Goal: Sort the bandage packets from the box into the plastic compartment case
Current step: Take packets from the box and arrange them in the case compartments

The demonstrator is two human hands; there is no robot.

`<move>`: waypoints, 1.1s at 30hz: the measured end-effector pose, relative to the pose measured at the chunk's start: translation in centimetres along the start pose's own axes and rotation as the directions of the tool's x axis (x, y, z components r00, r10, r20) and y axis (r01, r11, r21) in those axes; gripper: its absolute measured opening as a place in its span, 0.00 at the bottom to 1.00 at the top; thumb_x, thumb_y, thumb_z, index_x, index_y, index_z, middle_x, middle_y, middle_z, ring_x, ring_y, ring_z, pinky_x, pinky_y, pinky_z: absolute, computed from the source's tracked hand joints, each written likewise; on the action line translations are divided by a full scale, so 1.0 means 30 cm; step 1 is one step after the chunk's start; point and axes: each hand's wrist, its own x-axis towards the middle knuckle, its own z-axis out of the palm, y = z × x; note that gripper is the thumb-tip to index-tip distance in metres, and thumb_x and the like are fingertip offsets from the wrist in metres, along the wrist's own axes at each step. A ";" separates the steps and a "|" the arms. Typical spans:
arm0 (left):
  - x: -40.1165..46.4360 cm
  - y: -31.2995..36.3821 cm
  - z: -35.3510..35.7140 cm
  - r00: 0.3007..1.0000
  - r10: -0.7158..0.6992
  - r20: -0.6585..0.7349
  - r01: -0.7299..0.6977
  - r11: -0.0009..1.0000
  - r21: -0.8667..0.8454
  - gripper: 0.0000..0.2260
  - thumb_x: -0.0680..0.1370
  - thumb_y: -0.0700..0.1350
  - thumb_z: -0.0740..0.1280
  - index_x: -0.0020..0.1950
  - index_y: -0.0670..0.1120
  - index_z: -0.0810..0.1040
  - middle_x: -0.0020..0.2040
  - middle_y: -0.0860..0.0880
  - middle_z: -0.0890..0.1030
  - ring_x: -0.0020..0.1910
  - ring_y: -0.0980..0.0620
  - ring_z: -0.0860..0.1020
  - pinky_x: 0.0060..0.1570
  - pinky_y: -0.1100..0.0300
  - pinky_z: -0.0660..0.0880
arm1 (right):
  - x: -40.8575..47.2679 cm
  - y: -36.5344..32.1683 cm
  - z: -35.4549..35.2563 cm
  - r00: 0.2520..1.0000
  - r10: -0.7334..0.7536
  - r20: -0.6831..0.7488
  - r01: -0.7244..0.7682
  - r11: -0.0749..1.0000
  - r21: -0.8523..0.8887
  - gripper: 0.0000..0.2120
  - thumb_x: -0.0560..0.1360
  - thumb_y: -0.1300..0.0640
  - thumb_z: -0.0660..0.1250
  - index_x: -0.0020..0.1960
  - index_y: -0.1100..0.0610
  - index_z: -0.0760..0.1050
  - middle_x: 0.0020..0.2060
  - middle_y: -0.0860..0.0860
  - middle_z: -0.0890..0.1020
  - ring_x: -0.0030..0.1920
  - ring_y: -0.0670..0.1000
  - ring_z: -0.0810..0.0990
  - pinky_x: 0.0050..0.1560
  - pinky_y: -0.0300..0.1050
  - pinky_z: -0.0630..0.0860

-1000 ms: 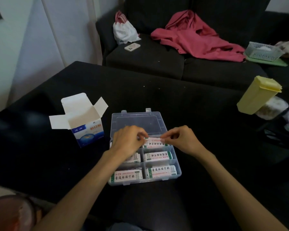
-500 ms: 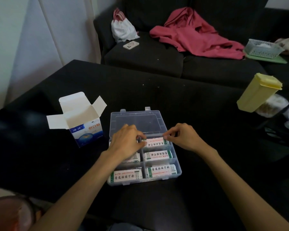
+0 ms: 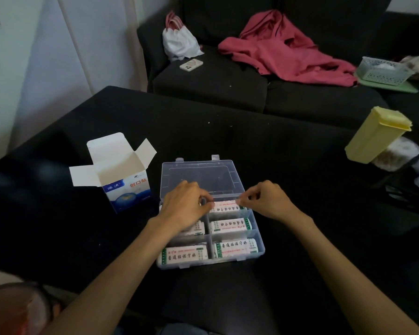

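A clear plastic compartment case [image 3: 260,240] lies open on the black table, its lid [image 3: 201,175] flat behind it. White bandage packets with green ends fill its compartments. My left hand [image 3: 185,206] and my right hand [image 3: 264,200] pinch the two ends of one bandage packet [image 3: 225,206] over the far right compartment. The left hand hides the far left compartment and part of the middle left one. The white and blue bandage box [image 3: 121,180] stands open to the left of the case.
A tilted yellow container [image 3: 376,135] stands at the table's right edge beside a pale bundle. Behind the table is a black sofa with a red garment [image 3: 283,50], a white bag [image 3: 178,42], a phone [image 3: 191,65] and a mesh basket [image 3: 382,71].
Both hands keep hold of the packet's ends and have lowered it slightly into the far right compartment. The camera view has shifted a little.
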 end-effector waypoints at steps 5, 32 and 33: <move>0.004 -0.005 0.001 1.000 0.017 0.010 -0.017 1.000 0.005 0.12 0.77 0.55 0.65 0.58 0.54 0.80 0.45 0.56 0.71 0.48 0.57 0.68 0.45 0.61 0.68 | -0.010 -0.021 -0.012 0.999 0.005 0.041 -0.004 0.999 -0.032 0.08 0.73 0.50 0.70 0.48 0.52 0.81 0.35 0.40 0.76 0.37 0.42 0.77 0.35 0.35 0.71; 0.085 0.113 -0.002 0.988 0.106 0.114 -0.132 0.959 0.249 0.13 0.79 0.53 0.61 0.55 0.49 0.81 0.55 0.48 0.74 0.56 0.50 0.69 0.56 0.55 0.65 | 0.048 -0.217 -0.097 0.915 0.261 0.307 -0.071 0.855 -0.514 0.17 0.78 0.60 0.61 0.65 0.60 0.68 0.59 0.56 0.74 0.56 0.52 0.74 0.52 0.43 0.69; 0.086 0.111 -0.001 0.987 0.097 0.127 -0.127 0.959 0.253 0.13 0.79 0.54 0.61 0.55 0.49 0.81 0.55 0.48 0.74 0.56 0.50 0.69 0.57 0.55 0.65 | 0.052 -0.227 -0.097 0.898 0.274 0.344 -0.046 0.836 -0.546 0.18 0.78 0.61 0.60 0.67 0.61 0.66 0.62 0.57 0.73 0.60 0.53 0.73 0.54 0.44 0.70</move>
